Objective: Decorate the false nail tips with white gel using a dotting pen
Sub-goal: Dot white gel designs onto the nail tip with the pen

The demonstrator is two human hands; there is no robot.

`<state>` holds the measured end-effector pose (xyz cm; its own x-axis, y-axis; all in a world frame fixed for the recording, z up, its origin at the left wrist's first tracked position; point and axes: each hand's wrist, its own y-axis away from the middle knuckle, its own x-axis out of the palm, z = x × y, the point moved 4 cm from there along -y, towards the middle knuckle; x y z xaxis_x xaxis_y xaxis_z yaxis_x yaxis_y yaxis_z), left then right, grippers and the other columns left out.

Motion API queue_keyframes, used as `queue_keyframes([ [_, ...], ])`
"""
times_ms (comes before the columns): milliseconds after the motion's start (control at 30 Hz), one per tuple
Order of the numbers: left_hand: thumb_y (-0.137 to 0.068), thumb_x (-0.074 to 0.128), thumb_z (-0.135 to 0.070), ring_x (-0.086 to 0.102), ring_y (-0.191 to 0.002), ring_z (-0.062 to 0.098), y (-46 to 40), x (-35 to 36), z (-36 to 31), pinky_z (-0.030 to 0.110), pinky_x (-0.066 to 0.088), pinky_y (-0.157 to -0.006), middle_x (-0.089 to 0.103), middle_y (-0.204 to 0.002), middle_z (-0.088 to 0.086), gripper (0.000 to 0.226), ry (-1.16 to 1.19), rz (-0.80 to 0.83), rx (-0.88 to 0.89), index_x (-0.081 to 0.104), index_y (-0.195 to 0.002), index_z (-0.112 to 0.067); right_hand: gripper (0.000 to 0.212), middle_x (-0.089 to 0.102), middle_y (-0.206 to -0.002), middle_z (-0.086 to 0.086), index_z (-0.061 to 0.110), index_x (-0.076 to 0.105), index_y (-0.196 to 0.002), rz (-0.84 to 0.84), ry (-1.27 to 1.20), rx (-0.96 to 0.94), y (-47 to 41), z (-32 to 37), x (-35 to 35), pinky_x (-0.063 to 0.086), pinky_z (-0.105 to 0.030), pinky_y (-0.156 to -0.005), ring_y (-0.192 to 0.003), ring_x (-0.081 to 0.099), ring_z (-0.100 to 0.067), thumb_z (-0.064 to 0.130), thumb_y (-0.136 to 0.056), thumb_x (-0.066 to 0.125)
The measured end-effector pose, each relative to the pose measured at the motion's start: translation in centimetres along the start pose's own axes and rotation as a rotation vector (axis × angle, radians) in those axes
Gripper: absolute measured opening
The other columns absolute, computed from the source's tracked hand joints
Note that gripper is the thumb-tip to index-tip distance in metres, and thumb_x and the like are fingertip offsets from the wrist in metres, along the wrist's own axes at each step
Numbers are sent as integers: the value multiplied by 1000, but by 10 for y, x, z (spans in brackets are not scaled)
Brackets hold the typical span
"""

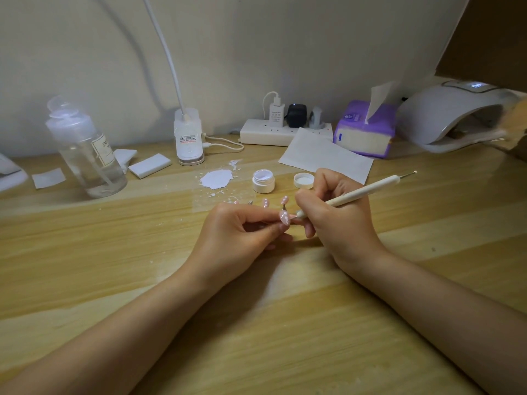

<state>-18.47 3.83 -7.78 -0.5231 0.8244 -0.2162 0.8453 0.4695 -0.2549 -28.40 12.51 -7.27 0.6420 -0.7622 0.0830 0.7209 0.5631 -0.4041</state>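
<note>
Left hand (242, 232): centre of the frame, resting on the counter (256, 323) — fingers curled, pinching the small stand of a pink nail tip (284, 217) that carries white dots.
Right hand (333, 212): just right of centre, fingers wrapped round the dotting pen (368, 192); the pen's lower end sits right beside the held tip, its other metal point aimed at the upper right of the frame.
Other nail tips (275, 202): two more pink tips stand on the counter just above the hands, with white dots on them.
Gel jar (263, 181): open, white, above the hands; its lid (303, 180) lies just to the right of it, upside down.
White smear (216, 179): a blot on the counter left of the jar.
Upper left of the frame: a clear bottle (85, 149).
Upper middle: a lamp base (189, 138) and a power strip (268, 132).
Upper right — a purple tissue pack (365, 129) and a white nail lamp (456, 115).
</note>
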Motion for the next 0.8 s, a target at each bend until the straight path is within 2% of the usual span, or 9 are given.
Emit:
queue_keyframes([
  [233,-78,68,-4,70,-69,8,0,-1,-1,15,53,-58,73,-74,-3,28,-8,-3,15,73,-73,-31,34,37,-31,5,14,33,-52,13,8,9,1,2,1,33,-12,-37,-28,37,-5,-1,-71,56],
  [367,-78,67,-3,70,-69,8,0,0,-2,15,53,-58,73,-75,-4,24,-16,4,19,73,-75,-27,40,36,-31,3,13,33,-52,-9,30,16,-1,1,-1,33,-12,-38,-28,36,-5,-10,-76,54],
  [533,-78,67,-4,70,-69,7,0,0,-1,13,51,-56,73,-74,-4,26,-3,4,10,73,-74,-29,27,37,-30,4,16,32,-49,-12,24,10,1,2,2,33,-12,-38,-28,37,-6,8,-64,54],
  [800,-78,68,-6,70,-69,8,-1,-1,-1,14,52,-57,73,-73,-5,31,-15,-1,25,74,-70,-35,26,35,-31,4,16,33,-49,-26,29,17,0,1,1,32,-13,-36,-27,36,-5,9,-63,53],
])
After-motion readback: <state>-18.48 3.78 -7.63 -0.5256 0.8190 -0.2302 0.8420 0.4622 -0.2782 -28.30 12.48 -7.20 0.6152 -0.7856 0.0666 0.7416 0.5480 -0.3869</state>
